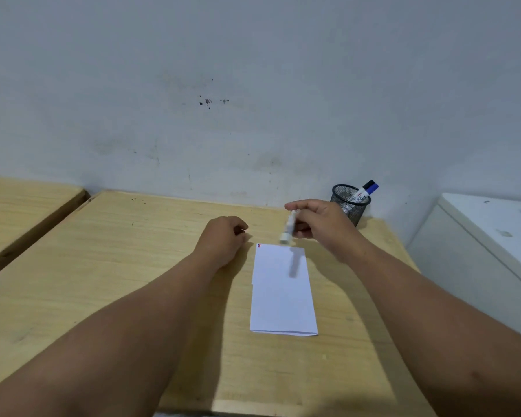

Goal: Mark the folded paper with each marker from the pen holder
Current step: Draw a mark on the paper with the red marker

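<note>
A white folded paper (283, 290) lies on the wooden table (103, 266), with small red and blue marks at its far left corner. My right hand (319, 224) holds a white marker (288, 228), blurred, tilted down just above the paper's far edge. Whether the marker is capped cannot be told. My left hand (223, 239) rests on the table left of the paper's far corner with its fingers curled; whether it holds something small cannot be told. A black mesh pen holder (351, 204) stands behind my right hand at the wall, with two markers (367, 191) in it.
A second wooden table (21, 206) stands to the left across a narrow gap. A white cabinet (487, 236) is at the right. The stained wall rises right behind the table.
</note>
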